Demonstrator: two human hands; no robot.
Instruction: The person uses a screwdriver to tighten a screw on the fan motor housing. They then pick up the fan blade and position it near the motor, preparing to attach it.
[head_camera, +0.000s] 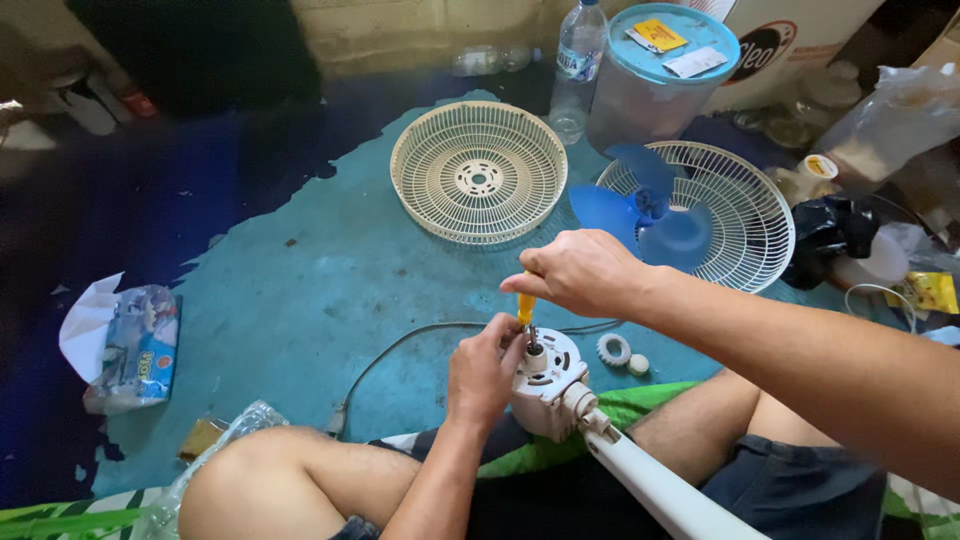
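Note:
A white fan motor housing on its white pole rests across my lap. My left hand grips the housing's left side, thumb near the shaft. My right hand is closed around a screwdriver with a yellow handle, held upright with its tip at the top of the motor. Just right of the motor lie a white toothed ring and a small white knob on the floor.
A cream fan grille lies ahead; a second white grille holds the blue fan blade. Behind stand a plastic bottle and a blue-lidded tub. A grey cable runs left. A printed packet lies far left.

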